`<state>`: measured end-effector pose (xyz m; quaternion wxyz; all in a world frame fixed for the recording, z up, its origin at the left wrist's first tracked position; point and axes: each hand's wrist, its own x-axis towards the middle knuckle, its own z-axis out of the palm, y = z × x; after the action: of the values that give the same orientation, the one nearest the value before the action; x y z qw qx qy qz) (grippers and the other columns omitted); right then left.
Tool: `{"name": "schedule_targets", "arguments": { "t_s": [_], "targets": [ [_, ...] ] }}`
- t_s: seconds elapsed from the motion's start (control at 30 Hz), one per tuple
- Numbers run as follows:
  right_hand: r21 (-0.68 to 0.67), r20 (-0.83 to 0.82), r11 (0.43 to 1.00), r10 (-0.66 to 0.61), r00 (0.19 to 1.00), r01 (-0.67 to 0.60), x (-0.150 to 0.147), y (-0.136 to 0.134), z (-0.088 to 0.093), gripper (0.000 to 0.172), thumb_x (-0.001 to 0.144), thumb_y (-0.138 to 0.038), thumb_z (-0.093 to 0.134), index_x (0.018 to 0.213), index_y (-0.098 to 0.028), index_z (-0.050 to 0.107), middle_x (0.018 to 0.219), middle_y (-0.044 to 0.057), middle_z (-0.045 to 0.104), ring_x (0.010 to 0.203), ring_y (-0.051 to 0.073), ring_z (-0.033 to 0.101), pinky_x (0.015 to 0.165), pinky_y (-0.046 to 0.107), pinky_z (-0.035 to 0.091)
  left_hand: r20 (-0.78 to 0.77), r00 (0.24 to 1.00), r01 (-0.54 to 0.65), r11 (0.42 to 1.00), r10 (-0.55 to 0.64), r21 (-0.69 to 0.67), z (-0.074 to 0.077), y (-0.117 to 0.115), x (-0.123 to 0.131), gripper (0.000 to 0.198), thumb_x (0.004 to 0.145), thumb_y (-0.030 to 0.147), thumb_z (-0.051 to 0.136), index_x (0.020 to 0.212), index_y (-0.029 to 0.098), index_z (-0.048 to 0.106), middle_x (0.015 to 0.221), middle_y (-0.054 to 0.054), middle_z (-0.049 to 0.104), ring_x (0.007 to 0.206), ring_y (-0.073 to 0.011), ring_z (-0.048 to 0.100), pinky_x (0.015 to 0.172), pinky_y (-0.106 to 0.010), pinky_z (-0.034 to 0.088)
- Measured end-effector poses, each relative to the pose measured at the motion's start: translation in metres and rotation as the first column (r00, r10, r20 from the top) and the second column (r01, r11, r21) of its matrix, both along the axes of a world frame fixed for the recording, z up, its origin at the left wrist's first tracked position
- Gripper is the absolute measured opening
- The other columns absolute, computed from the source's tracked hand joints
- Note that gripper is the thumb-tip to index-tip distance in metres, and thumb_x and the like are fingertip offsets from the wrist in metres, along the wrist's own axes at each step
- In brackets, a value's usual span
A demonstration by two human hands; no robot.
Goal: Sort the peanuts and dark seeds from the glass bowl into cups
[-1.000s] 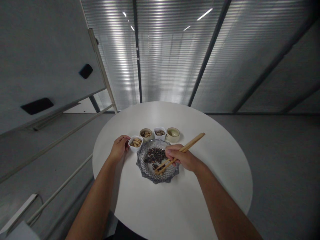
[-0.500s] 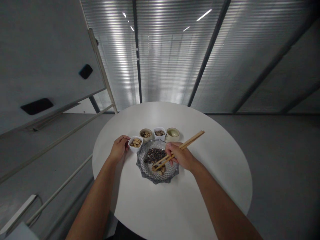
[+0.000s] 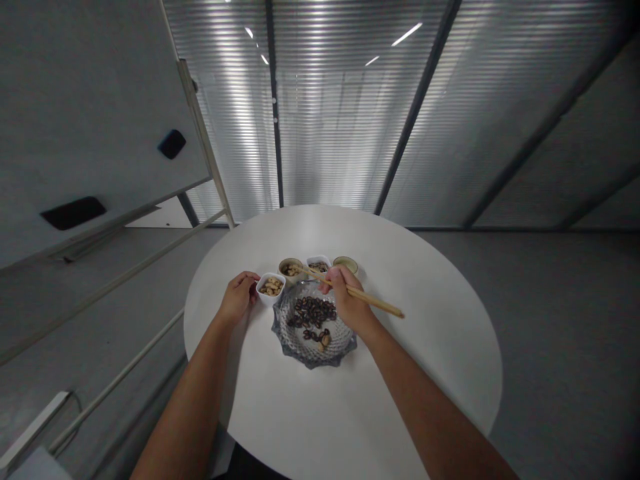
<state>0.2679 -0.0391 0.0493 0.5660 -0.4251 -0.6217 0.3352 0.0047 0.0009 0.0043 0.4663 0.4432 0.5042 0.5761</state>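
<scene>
My right hand (image 3: 346,293) grips a pair of wooden chopsticks (image 3: 376,304) above the far side of a scalloped glass bowl (image 3: 313,364). Their tips reach over a small tan bowl (image 3: 292,260) with pale nuts inside; whether they pinch one is too small to tell. Dark glossy beans or seeds (image 3: 313,312) lie in the glass bowl, with a few pale nuts (image 3: 324,341) at its near side. With curled fingers, my left hand (image 3: 241,297) holds the left edge of a white square bowl (image 3: 271,300) of pale nuts.
Behind the glass bowl stand another white bowl (image 3: 319,259) with striped seeds and a greenish cup (image 3: 346,261), partly covered by my right hand. Everything sits on a round white table (image 3: 310,427). A whiteboard on a frame (image 3: 100,100) rises at the left, and blinds hang beyond the table.
My right hand has swung the chopstick tips from the near part of the glass bowl up and away to the tan bowl. My left hand stays at the white bowl.
</scene>
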Motion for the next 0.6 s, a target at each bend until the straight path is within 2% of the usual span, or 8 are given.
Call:
{"name": "schedule_targets", "arguments": {
  "t_s": [0.1,0.2,0.33,0.37,0.43,0.53,0.6],
  "targets": [
    [-0.002,0.036,1.000,0.030,0.999,-0.030,0.002,-0.002,0.001,0.043,0.101,-0.062,0.043,0.083,-0.025,0.057,0.073,0.001,0.064,0.076,0.021,0.064,0.079,0.035,0.050,-0.001,1.000,-0.008,1.000,0.008,0.002,-0.001,0.000,0.000,0.019,0.072,0.035,0.065,0.076,0.017,0.066,0.051,0.003,0.052,0.040,-0.0100,0.043,0.039,-0.022,0.030],
    [-0.020,-0.027,0.999,0.031,0.999,-0.031,0.008,-0.007,0.007,0.042,0.100,-0.058,0.046,0.076,-0.024,0.055,0.066,0.000,0.060,0.072,0.020,0.062,0.077,0.033,0.050,0.013,1.000,-0.004,1.000,0.005,-0.006,-0.002,0.001,0.000,0.019,0.072,0.035,0.066,0.076,0.017,0.066,0.051,0.003,0.053,0.040,-0.0100,0.043,0.039,-0.022,0.029],
    [-0.075,-0.117,0.996,0.048,0.992,-0.057,0.021,-0.015,0.022,0.042,0.092,-0.054,0.057,0.063,-0.024,0.052,0.048,-0.003,0.046,0.053,0.017,0.054,0.059,0.031,0.046,0.022,1.000,0.005,1.000,-0.005,-0.005,-0.003,0.001,-0.001,0.018,0.072,0.035,0.066,0.077,0.017,0.066,0.052,0.003,0.053,0.040,-0.0100,0.043,0.039,-0.022,0.029],
    [-0.091,-0.136,0.994,0.055,0.989,-0.068,0.025,-0.017,0.026,0.043,0.090,-0.054,0.057,0.061,-0.024,0.050,0.046,-0.004,0.042,0.048,0.016,0.050,0.054,0.030,0.043,0.024,1.000,0.004,1.000,-0.004,-0.005,-0.003,0.001,-0.001,0.018,0.073,0.035,0.066,0.077,0.017,0.067,0.052,0.003,0.053,0.040,-0.0100,0.043,0.039,-0.022,0.029],
    [-0.140,-0.163,0.982,0.102,0.981,-0.125,0.034,-0.019,0.033,0.047,0.086,-0.056,0.059,0.055,-0.023,0.047,0.048,-0.002,0.044,0.042,0.013,0.043,0.043,0.028,0.032,0.024,1.000,0.001,1.000,-0.001,-0.007,-0.004,0.001,-0.001,0.017,0.073,0.034,0.066,0.077,0.017,0.067,0.052,0.003,0.053,0.040,-0.0099,0.043,0.039,-0.022,0.029],
    [-0.279,-0.145,0.904,0.295,0.944,-0.325,0.047,-0.021,0.038,0.049,0.081,-0.059,0.062,0.053,-0.021,0.049,0.050,-0.001,0.045,0.042,0.013,0.046,0.040,0.026,0.026,0.026,1.000,-0.005,1.000,0.005,-0.006,-0.005,0.002,-0.001,0.017,0.072,0.033,0.065,0.077,0.017,0.067,0.051,0.003,0.053,0.040,-0.0099,0.043,0.039,-0.022,0.029],
    [-0.328,-0.124,0.852,0.388,0.913,-0.407,0.052,-0.021,0.039,0.052,0.078,-0.061,0.065,0.051,-0.020,0.048,0.048,-0.001,0.043,0.040,0.012,0.043,0.040,0.025,0.025,0.031,1.000,0.000,1.000,0.000,-0.002,-0.005,0.003,-0.001,0.018,0.072,0.034,0.066,0.076,0.017,0.067,0.051,0.003,0.053,0.040,-0.0098,0.042,0.039,-0.022,0.029]
  ]
}}
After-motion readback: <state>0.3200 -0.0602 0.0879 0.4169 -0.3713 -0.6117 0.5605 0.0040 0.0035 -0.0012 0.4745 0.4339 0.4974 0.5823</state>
